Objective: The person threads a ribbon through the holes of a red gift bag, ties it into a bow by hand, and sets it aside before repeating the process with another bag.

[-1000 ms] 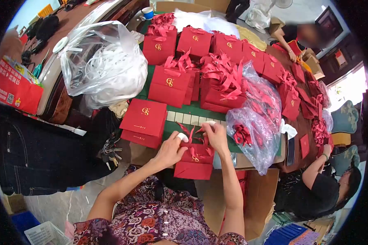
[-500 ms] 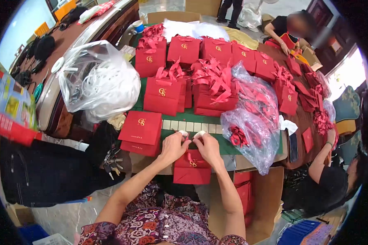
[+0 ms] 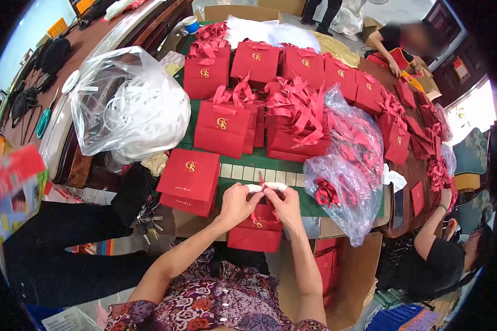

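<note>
My left hand point(image 3: 237, 205) and my right hand point(image 3: 285, 206) meet at the table's front edge, white wraps on their index fingers. Both are closed in a pinch on a red ribbon point(image 3: 262, 177), whose end pokes up between the fingertips. Just below them hangs a small red paper gift bag point(image 3: 254, 239) with a gold logo, partly covered by my fingers. Beyond my fingertips runs a row of pale rectangular pieces point(image 3: 238, 172) on the green table surface point(image 3: 204, 168). A folded red bag point(image 3: 189, 176) lies left of my left hand.
Red bags with ribbon handles point(image 3: 223, 127) stand in rows. Clear plastic holds red ribbons point(image 3: 345, 193); another bag holds white cords point(image 3: 138, 113). An open carton point(image 3: 364, 265) is below right. Co-workers sit at right point(image 3: 444, 248) and far right; someone in black stands left.
The ribbon end now sticks up higher between my fingertips, and my hands have come closer together. My view has shifted slightly. At left, the dark-clothed person and colourful package have moved.
</note>
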The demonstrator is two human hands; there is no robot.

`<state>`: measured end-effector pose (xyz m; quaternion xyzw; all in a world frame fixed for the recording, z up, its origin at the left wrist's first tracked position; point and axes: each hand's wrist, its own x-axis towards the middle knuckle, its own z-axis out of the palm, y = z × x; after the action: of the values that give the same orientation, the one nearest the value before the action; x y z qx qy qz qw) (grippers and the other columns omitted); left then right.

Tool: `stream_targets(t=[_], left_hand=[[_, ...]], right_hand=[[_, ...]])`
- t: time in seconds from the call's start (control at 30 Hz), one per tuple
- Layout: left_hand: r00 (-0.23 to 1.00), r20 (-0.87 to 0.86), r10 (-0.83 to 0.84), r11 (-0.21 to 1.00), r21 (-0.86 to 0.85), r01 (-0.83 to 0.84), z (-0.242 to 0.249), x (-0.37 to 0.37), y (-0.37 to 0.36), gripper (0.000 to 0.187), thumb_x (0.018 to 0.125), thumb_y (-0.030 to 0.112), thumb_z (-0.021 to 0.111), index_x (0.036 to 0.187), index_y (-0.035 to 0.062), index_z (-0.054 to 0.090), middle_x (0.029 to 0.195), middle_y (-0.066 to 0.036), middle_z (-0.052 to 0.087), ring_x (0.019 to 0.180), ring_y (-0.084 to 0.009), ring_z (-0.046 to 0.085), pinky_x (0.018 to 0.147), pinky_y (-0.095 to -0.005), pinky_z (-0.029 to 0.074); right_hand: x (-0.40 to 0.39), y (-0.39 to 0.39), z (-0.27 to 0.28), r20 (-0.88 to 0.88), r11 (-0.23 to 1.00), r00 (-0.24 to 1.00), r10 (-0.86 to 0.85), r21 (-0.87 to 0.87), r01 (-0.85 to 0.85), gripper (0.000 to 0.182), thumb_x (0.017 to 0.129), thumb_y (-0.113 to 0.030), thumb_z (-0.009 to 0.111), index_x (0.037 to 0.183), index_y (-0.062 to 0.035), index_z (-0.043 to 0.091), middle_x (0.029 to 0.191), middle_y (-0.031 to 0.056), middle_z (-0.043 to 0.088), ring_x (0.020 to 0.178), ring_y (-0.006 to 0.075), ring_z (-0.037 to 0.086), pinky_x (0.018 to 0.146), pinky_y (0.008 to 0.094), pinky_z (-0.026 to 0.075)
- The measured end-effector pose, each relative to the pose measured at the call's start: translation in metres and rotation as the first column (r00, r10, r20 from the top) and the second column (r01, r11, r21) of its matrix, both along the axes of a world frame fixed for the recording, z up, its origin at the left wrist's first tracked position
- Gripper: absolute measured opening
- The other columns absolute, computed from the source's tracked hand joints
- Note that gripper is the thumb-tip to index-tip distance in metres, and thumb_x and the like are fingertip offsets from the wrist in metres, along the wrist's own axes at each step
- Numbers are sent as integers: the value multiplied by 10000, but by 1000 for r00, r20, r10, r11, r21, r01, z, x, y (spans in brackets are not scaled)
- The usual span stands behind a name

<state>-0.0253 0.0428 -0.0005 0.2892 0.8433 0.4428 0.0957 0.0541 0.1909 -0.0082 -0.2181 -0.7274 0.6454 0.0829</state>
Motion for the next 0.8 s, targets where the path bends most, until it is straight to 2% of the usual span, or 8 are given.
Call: stream_targets(t=[0.17, 0.23, 0.3, 0.33, 0.47, 0.63, 0.7, 0.8], left_hand=[[994, -106, -27, 999, -48, 22, -3, 1, 1, 179, 817, 213, 764, 935, 78, 766, 705, -144, 645, 709, -315, 626, 620, -424, 492], [980, -181, -84, 992, -105, 66, -2, 0, 1, 193, 818, 198, 768, 971, 81, 761, 758, -151, 655, 739, -314, 646, 628, -407, 503], [974, -224, -36, 985, 157, 72, 3, 0, 2, 238, 831, 193, 760, 1026, 62, 720, 855, -152, 661, 805, -312, 654, 709, -396, 525], [998, -27, -62, 979, 192, 66, 10, 1, -5, 355, 876, 186, 719, 1179, 31, 621, 1032, -181, 634, 916, -333, 646, 808, -399, 521], [999, 23, 32, 994, 103, -34, -7, 6, -30, 503, 936, 155, 626, 1365, -16, 426, 1251, -227, 542, 1085, -370, 588, 927, -416, 481], [968, 228, -107, 984, 162, 71, 4, 8, -38, 612, 888, 199, 695, 1383, -21, 409, 1275, -243, 568, 1182, -346, 588, 991, -404, 468], [877, 457, -151, 985, -10, 174, 17, 8, -39, 657, 867, 204, 724, 1392, -14, 396, 1250, -251, 593, 1189, -353, 596, 992, -410, 473], [877, 430, -213, 975, 39, 218, 18, 13, -49, 637, 866, 175, 714, 1374, -8, 374, 1174, -271, 625, 1132, -396, 620, 936, -441, 497]], right_hand=[[-1, -2, -1, 28, 999, 999, -28, -40, 29, 199, 924, -153, 674, 1038, 1, 726, 798, 3, 708, 711, 57, 599, 653, 241, 485], [-3, -6, 3, -74, 993, 995, -66, 93, 72, 128, 927, -79, 666, 1014, 3, 711, 810, -16, 665, 698, 46, 555, 634, 217, 458], [-2, -7, 10, -117, 990, 986, -119, 55, 127, 110, 929, -70, 664, 1003, 0, 706, 823, -17, 664, 709, 42, 554, 639, 213, 454], [-2, -6, 12, -160, 984, 971, -175, 17, 180, 93, 931, -62, 661, 992, -4, 700, 836, -19, 664, 720, 39, 553, 644, 208, 450], [12, 8, 7, -130, 940, 944, -304, -200, 275, 89, 951, -77, 647, 1005, -27, 697, 802, -51, 625, 694, 22, 511, 621, 188, 394], [10, 7, 5, -71, 936, 952, -297, -220, 275, 123, 959, -122, 645, 1005, -20, 696, 809, -47, 628, 694, 28, 515, 637, 191, 397], [2, 5, 6, -114, 939, 944, -311, -188, 286, 126, 951, -117, 654, 1001, -9, 697, 820, -37, 639, 723, 37, 537, 660, 203, 419], [-9, 10, 0, -92, 956, 955, -281, -118, 269, 127, 948, -112, 654, 994, -3, 697, 843, -27, 650, 759, 46, 554, 681, 213, 437]])
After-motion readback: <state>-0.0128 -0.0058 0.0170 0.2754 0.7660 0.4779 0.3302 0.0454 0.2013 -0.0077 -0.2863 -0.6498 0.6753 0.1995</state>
